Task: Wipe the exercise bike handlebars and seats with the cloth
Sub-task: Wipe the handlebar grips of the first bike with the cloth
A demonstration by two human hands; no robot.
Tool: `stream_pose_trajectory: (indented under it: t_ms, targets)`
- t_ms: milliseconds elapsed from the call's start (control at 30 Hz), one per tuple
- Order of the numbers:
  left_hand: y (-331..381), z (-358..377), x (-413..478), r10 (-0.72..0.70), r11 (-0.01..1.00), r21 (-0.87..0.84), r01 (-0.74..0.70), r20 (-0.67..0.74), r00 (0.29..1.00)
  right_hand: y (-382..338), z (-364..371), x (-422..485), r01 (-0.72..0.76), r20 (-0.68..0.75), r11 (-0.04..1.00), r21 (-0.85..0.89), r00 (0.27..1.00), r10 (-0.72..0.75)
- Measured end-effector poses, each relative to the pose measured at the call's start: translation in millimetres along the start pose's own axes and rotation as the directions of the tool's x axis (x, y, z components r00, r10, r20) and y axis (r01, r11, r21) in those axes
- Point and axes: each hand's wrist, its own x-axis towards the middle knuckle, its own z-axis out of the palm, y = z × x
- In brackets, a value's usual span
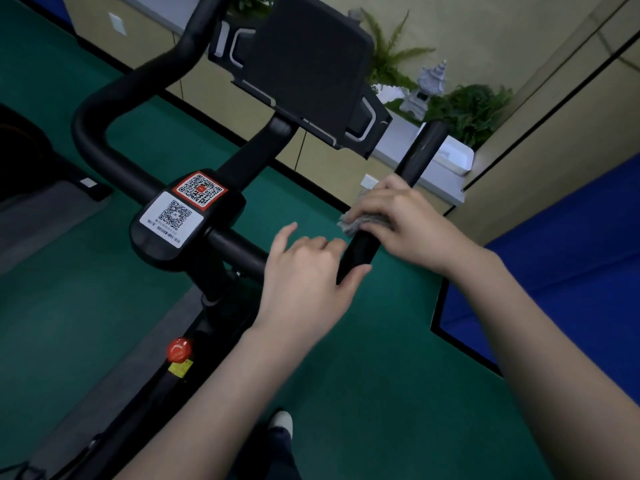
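The black handlebar (90,133) curves up in a loop at the left, above a green floor (69,323). Near the middle, its clamp block (180,220) carries 2 code stickers, 1 edged in red and 1 white. Below that, a red knob (179,348) sits on the bike frame with a small yellow label just under it. Above the block, the dark back of a screen (308,64) rises on a stem.

The left hand (304,271) lies open over the bend where the crossbar meets the right bar, fingers loose and spread, thumb touching the bar's lower part. A white shoe (281,422) shows below on the floor.

Just to the right, the grey cloth (355,226) is wrapped on the right bar (420,150), about midway along it. The right hand (398,216) grips the cloth, fingers curled over it and round the bar, so only a frayed edge shows at the fingertips. The bar's bare end sticks out above that hand.

Behind it, a counter (391,152) holds a stone lantern ornament (426,88) among ferns (474,109). A blue mat (554,271) lies at the far right
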Motion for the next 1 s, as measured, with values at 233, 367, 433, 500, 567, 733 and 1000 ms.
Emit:
stream_pose_trajectory:
  t_ms: [233,367,433,500,567,733,1000]
  targets:
    - [10,4,3,-0.054,0.998,0.009,0.055,-0.011,0.998,9,43,-24,-0.007,-0.548,0.983,0.182,0.829,0.107]
    - [9,7,1,-0.051,0.999,0.007,0.051,-0.056,0.997,-3,81,-39,0.021,-0.699,0.922,0.387,0.658,0.278]
    - [9,9,0,-0.047,0.999,0.018,0.049,-0.090,0.995,-6,90,-37,0.031,-0.731,0.866,0.499,0.551,0.402]
    - [8,10,0,-0.038,0.999,0.027,0.041,-0.104,0.994,-14,95,-32,0.047,-0.725,0.791,0.610,0.436,0.534]
    - [7,11,0,-0.029,0.999,0.033,0.033,-0.114,0.993,-26,103,-30,0.087,-0.696,0.720,0.688,0.359,0.622]
    - [7,14,-1,-0.033,0.999,0.031,0.037,-0.140,0.990,-33,107,-25,0.197,-0.544,0.509,0.838,0.232,0.806]
    - [7,15,-1,-0.018,0.999,0.048,0.025,-0.156,0.988,-41,113,-19,0.353,-0.195,0.129,0.927,0.156,0.968]
